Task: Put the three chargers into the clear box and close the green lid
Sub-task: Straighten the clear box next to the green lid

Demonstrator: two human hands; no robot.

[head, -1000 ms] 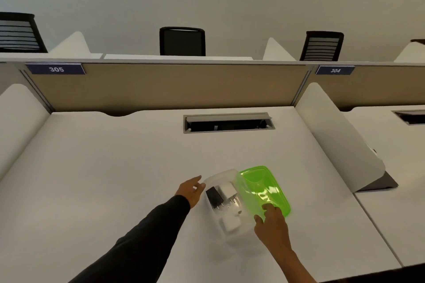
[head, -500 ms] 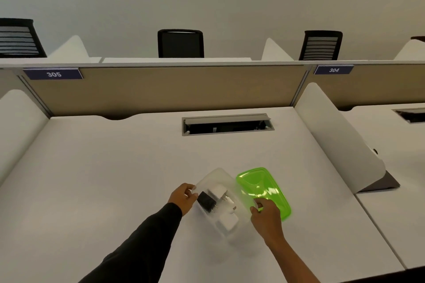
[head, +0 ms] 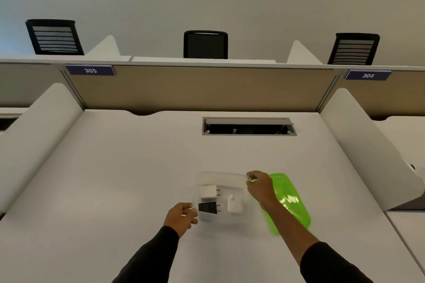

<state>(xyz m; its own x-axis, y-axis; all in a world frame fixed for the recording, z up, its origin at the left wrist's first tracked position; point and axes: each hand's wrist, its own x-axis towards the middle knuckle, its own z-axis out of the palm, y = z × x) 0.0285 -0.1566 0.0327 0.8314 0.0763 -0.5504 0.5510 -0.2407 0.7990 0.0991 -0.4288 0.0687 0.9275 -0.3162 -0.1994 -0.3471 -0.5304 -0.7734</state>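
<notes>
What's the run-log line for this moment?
chargers: three in clear box | green lid: off, on desk right of box | left hand: at box near-left corner | right hand: on far-right rim

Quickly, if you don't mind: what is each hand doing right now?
Left hand: closed on the clear box at its near-left corner.
Right hand: closed on the box's far-right rim, over the green lid.

Single head-worn wide-angle view, looking forward and down over the white desk (head: 119, 179) from the seated edge; both forearms enter from below, the partition (head: 202, 87) and wall fill the upper half.
</notes>
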